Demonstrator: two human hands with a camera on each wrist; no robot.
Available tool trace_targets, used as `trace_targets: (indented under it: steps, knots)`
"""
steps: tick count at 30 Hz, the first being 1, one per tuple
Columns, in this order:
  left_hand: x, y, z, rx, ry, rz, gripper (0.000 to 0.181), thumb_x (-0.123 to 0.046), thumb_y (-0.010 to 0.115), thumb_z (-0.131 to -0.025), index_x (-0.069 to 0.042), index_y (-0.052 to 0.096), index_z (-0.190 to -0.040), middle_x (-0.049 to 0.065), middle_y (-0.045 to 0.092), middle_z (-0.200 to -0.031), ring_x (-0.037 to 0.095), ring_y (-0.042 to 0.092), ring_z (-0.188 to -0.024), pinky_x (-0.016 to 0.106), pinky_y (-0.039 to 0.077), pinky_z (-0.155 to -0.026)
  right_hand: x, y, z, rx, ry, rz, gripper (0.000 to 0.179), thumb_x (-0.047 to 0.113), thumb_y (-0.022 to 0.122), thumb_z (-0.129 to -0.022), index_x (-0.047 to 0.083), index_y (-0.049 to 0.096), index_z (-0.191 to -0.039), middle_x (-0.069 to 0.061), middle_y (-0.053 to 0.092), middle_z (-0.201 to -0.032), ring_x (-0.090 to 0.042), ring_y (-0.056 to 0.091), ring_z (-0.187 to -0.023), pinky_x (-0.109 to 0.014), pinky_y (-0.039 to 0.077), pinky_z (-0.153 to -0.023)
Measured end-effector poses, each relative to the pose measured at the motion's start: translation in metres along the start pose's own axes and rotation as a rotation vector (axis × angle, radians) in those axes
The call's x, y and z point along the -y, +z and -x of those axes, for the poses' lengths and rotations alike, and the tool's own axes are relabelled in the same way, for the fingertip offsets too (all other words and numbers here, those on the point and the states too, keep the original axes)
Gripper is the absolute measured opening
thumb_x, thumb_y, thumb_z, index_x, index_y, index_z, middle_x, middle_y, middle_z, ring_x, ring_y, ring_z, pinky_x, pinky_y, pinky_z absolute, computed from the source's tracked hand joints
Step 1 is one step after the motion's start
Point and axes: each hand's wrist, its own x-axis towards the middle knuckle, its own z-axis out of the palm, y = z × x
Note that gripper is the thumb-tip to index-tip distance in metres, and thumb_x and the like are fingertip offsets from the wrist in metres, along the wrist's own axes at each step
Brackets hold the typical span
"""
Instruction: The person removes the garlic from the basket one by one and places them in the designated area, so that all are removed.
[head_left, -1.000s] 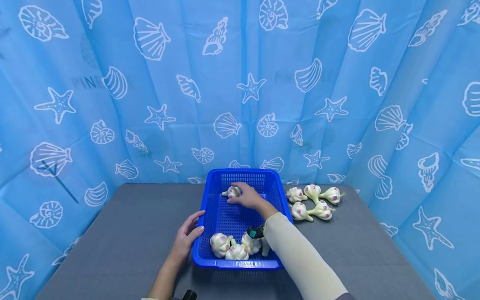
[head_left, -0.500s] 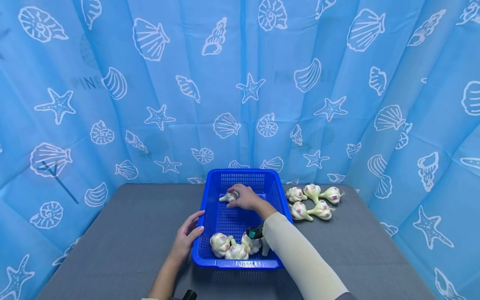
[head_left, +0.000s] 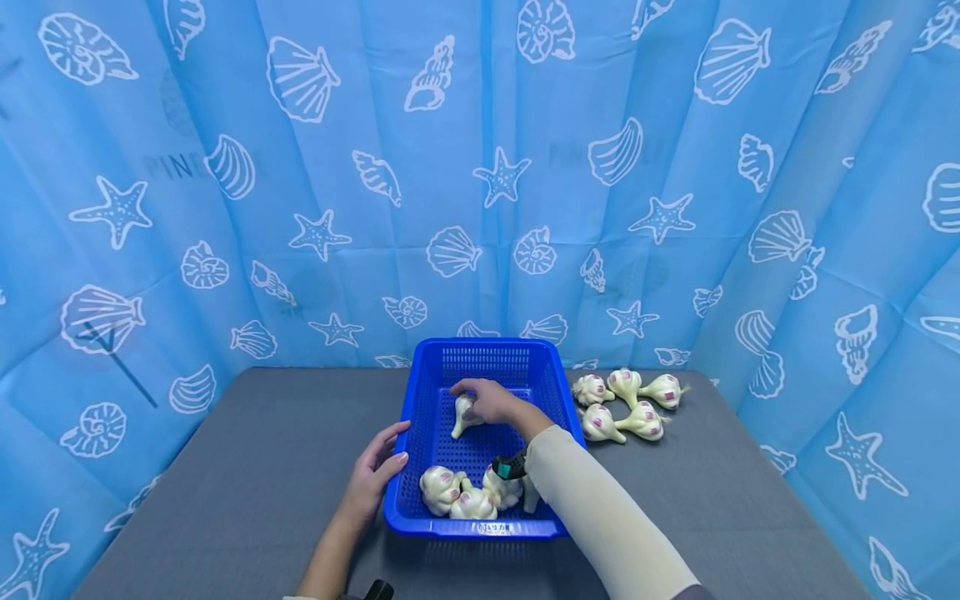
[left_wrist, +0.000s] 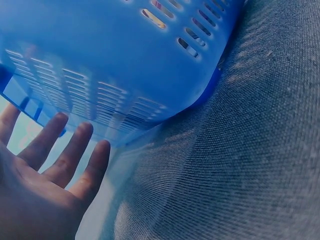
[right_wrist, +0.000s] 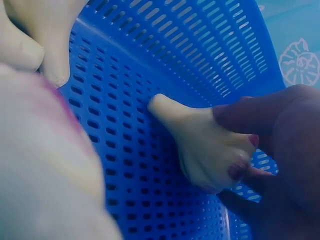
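Observation:
Inside the blue plastic basket [head_left: 557, 400], my right hand [head_left: 491, 402] holds a garlic bulb [head_left: 462, 417] between thumb and fingers. The right wrist view shows this garlic bulb [right_wrist: 205, 142] low over the slotted floor, its stem pointing away from the hand; whether it touches the floor I cannot tell. My left hand [head_left: 372, 471] rests against the basket's left rim. Its fingers [left_wrist: 70, 155] look spread and fairly straight beside the wall in the left wrist view. Several more garlic bulbs [head_left: 474, 502] lie along the basket's near end, partly hidden by the right forearm.
To the right of the basket, several garlic bulbs [head_left: 643, 419] lie grouped on the grey-covered table [head_left: 300, 433]. A blue curtain [head_left: 480, 208] with white shell prints hangs behind and at both sides. Something black [head_left: 380, 590] shows at the bottom edge by the left wrist.
My right hand has drawn the garlic bulb a little toward me, and the stem has turned from pointing left to pointing nearer me. The left hand and basket have stayed put.

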Motion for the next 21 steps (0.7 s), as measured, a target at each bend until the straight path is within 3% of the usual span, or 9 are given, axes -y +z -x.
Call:
trace_targets:
  steps: [5, 10, 14, 21]
  knots:
    - [-0.001, 0.001, 0.0, 0.003, -0.007, -0.011, 0.045, -0.011, 0.054, -0.096, -0.006, 0.049, -0.14, 0.025, 0.047, -0.139, 0.043, 0.049, -0.122, 0.054, 0.046, -0.092, -0.004, -0.001, -0.001, 0.043, 0.003, 0.036, 0.046, 0.001, 0.069, -0.084, 0.008, 0.061, -0.129, -0.013, 0.055, -0.134, -0.03, 0.052, -0.117, -0.042, 0.046, -0.089]
    - [-0.002, 0.003, 0.0, -0.002, 0.022, -0.025, 0.044, -0.011, 0.054, -0.096, -0.007, 0.05, -0.139, 0.026, 0.05, -0.136, 0.037, 0.052, -0.118, 0.044, 0.049, -0.089, -0.005, -0.004, 0.0, 0.066, 0.021, 0.074, 0.046, 0.006, 0.073, -0.083, 0.008, 0.062, -0.127, -0.012, 0.055, -0.134, -0.03, 0.051, -0.12, -0.042, 0.044, -0.094]
    - [-0.002, 0.003, 0.0, -0.006, 0.037, -0.025, 0.043, -0.009, 0.054, -0.096, -0.005, 0.05, -0.138, 0.026, 0.051, -0.134, 0.031, 0.055, -0.115, 0.036, 0.049, -0.086, -0.002, -0.009, 0.004, 0.071, 0.035, 0.079, 0.045, 0.007, 0.073, -0.084, 0.009, 0.062, -0.128, -0.012, 0.056, -0.131, -0.028, 0.053, -0.115, -0.041, 0.046, -0.089]
    - [-0.002, 0.001, 0.001, -0.017, 0.025, -0.015, 0.043, -0.007, 0.054, -0.095, -0.001, 0.049, -0.138, 0.028, 0.051, -0.133, 0.031, 0.055, -0.114, 0.034, 0.049, -0.086, 0.001, -0.021, 0.014, 0.032, 0.027, 0.082, 0.048, 0.009, 0.074, -0.085, 0.009, 0.059, -0.131, -0.008, 0.058, -0.129, -0.025, 0.055, -0.11, -0.039, 0.047, -0.085]
